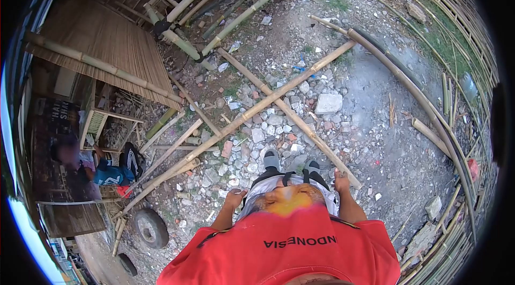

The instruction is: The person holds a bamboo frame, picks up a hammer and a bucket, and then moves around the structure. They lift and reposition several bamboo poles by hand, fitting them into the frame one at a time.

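My left hand (235, 198) hangs beside my left hip, fingers loosely bent and apart, with nothing visible in it. On the other side, my right hand (341, 182) is low by my right thigh, also loosely open. It is nearest to the lower end of a bamboo pole (314, 137), which lies just beyond it; no grip on the pole shows. This pole crosses a longer bamboo pole (244, 117) over the rubble in front of my feet.
A bamboo frame (236, 27) with dark bindings stands ahead. At the left are a woven panel (115, 51), a person in a blue top (107, 174) and a tire (151, 228). Long curved poles (418, 92) lie at the right. A pale block (329, 103) sits among stones.
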Tool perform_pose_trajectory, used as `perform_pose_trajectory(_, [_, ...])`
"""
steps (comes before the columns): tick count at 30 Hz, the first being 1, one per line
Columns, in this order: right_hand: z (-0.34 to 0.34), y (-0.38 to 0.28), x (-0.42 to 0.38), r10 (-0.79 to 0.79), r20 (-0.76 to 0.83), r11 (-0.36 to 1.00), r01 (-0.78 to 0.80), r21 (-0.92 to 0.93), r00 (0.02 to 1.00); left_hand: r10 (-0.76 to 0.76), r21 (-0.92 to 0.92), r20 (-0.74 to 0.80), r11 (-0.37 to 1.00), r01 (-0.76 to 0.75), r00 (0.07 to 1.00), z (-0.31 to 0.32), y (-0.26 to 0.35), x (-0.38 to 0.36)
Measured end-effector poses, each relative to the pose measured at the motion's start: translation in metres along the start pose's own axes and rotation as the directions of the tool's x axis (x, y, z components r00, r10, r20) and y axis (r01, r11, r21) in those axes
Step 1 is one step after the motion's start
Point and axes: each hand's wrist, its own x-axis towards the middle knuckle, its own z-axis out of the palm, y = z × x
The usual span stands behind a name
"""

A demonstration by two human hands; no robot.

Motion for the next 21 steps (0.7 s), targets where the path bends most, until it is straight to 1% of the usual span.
perform_pose_trajectory(2, [-0.007,-0.013,-0.013,0.019,0.034,1.0,-0.019,0.001,0.999,-0.007,-0.003,0.002,1.0,0.007,1.0,0.0,0.0,0.001])
perform_pose_trajectory(4, [-0.012,-0.022,-0.023,0.065,0.087,0.996,-0.07,0.049,0.994,-0.019,-0.006,0.003,1.0,0.019,1.0,0.0,-0.002,0.0])
perform_pose_trajectory(5, [-0.001,0.007,0.013,0.063,0.092,0.997,-0.067,0.044,0.994,-0.004,-0.001,0.005,1.0,0.004,1.0,0.0,-0.002,0.0])
perform_pose_trajectory(6, [0.01,0.049,0.052,-0.017,0.001,1.0,0.016,0.02,1.0,0.012,0.006,0.007,1.0,-0.012,1.0,0.0,-0.001,-0.001])
perform_pose_trajectory(7, [0.037,0.078,0.078,-0.097,-0.088,0.995,0.097,-0.01,0.991,0.008,0.009,0.01,1.0,-0.008,1.0,-0.001,0.002,-0.004])
perform_pose_trajectory(9, [0.039,0.082,0.082,-0.102,-0.083,0.995,0.101,-0.01,0.991,0.015,0.031,0.003,0.999,-0.015,1.0,0.001,-0.002,-0.002])
perform_pose_trajectory(10, [0.035,0.073,0.072,-0.105,-0.079,0.994,0.105,-0.008,0.991,0.024,0.056,-0.004,0.998,-0.023,1.0,0.001,-0.003,-0.002])
perform_pose_trajectory(11, [0.015,0.066,0.066,-0.105,-0.078,0.994,0.105,-0.01,0.991,0.022,0.055,-0.004,0.998,-0.021,1.0,0.001,-0.004,-0.003])
perform_pose_trajectory(13, [0.003,0.012,0.01,0.007,0.025,1.0,-0.007,0.025,1.0,0.008,0.05,-0.001,0.999,-0.008,1.0,0.0,0.0,-0.009])
perform_pose_trajectory(14, [-0.001,0.004,0.002,0.007,0.024,1.0,-0.007,0.023,1.0,0.007,0.049,-0.001,0.999,-0.007,1.0,0.001,-0.001,-0.008])
perform_pose_trajectory(17, [-0.006,-0.012,-0.013,0.026,0.041,0.998,-0.028,0.056,0.999,-0.017,0.04,0.01,0.999,0.016,1.0,0.003,-0.004,-0.005])
perform_pose_trajectory(20, [-0.007,-0.014,-0.016,0.034,0.024,0.995,-0.036,0.091,0.999,-0.014,0.073,0.006,0.997,0.014,1.0,0.003,0.001,-0.007])
perform_pose_trajectory(21, [-0.007,-0.015,-0.017,0.034,0.026,0.996,-0.036,0.085,0.999,-0.035,0.034,0.014,0.999,0.035,0.999,0.002,0.005,-0.011])
